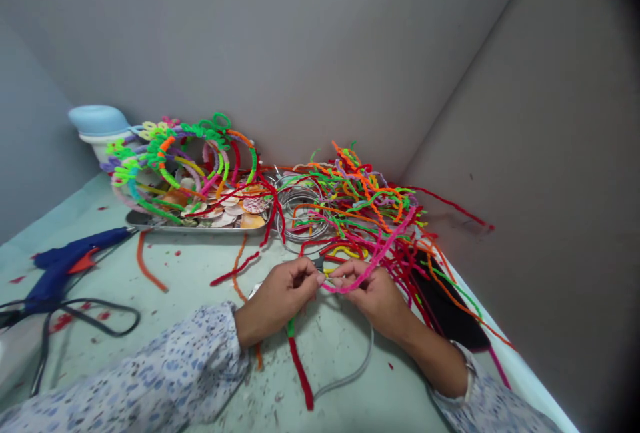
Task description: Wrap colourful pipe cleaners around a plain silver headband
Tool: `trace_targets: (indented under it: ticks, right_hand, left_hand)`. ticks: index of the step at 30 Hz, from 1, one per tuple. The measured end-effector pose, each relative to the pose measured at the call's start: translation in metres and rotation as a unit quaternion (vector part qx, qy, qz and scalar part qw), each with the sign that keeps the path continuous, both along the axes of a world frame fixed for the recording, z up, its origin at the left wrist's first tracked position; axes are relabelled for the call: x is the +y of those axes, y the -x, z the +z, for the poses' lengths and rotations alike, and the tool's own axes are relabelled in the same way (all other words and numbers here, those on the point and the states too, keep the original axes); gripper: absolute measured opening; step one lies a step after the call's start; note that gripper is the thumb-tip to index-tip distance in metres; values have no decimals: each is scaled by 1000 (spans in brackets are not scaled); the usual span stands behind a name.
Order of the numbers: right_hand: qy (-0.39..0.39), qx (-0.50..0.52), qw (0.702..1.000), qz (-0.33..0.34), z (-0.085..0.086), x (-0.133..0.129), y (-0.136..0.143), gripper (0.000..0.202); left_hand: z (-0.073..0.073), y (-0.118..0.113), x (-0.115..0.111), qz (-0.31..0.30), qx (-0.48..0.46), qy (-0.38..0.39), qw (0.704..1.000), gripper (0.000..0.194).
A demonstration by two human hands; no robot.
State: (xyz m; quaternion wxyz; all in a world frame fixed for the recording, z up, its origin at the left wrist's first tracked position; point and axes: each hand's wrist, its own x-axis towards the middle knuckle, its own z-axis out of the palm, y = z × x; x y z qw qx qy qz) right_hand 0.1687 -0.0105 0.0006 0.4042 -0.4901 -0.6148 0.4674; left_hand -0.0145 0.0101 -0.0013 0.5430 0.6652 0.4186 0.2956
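Near the middle of the table, my left hand [283, 296] pinches the end of a pink pipe cleaner [384, 250] between thumb and fingertips. My right hand [375, 293] is closed on the same pink pipe cleaner, a short way to the right; its long free part rises to the upper right. Below my hands lies a grey wire [357, 370], its lower end meeting a piece wrapped in red pipe cleaner [301, 370] with a green part above it. Pliers with red and yellow handles [345, 253] lie just behind my fingertips, partly hidden.
A metal tray [200, 230] holds shells and colourful headbands [165, 153] at the back left, beside a blue-lidded container [100, 123]. A blue glue gun [65, 263] with its cord lies left. Loose pipe cleaners [370, 186] and coiled wire [303, 210] are heaped behind; a black phone [450, 313] lies right.
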Motion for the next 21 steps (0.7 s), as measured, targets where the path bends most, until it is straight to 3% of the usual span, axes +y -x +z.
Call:
trace_targets:
  ticks: [12, 21]
  right_hand:
    - [7, -8, 1000, -8, -8, 1, -1, 9]
    - [39, -11, 999, -14, -3, 0, 0, 11]
  left_hand:
    - [0, -1, -4, 11, 68, -93, 993, 20]
    - [-2, 0, -3, 25, 165, -191, 967, 20]
